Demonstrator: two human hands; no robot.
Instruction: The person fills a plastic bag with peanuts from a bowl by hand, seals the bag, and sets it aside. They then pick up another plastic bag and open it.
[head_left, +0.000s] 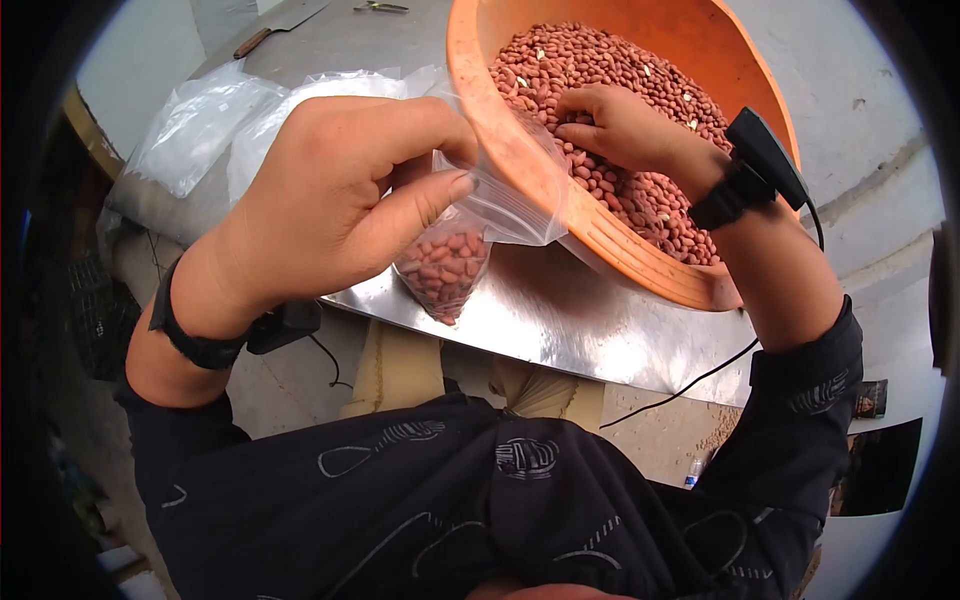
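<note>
My left hand (345,205) pinches the top of a clear zip-lock bag (520,212) between thumb and fingers. Reddish-brown peanuts (443,270) fill the bag's lower corner, which hangs over the metal table's front edge. The bag's mouth lies against the rim of a large orange basin (655,258). Inside the basin is a heap of red-skinned peanuts (610,65) with a few pale pieces among them. My right hand (630,130) reaches into this heap, its fingers curled around peanuts and the fingertips partly hidden.
Several clear plastic bags (195,130) lie on the metal table (600,335) at the left. Behind them are a wooden-handled blade (255,42) and a small metallic item (381,7). A black cable (690,387) hangs below the right forearm.
</note>
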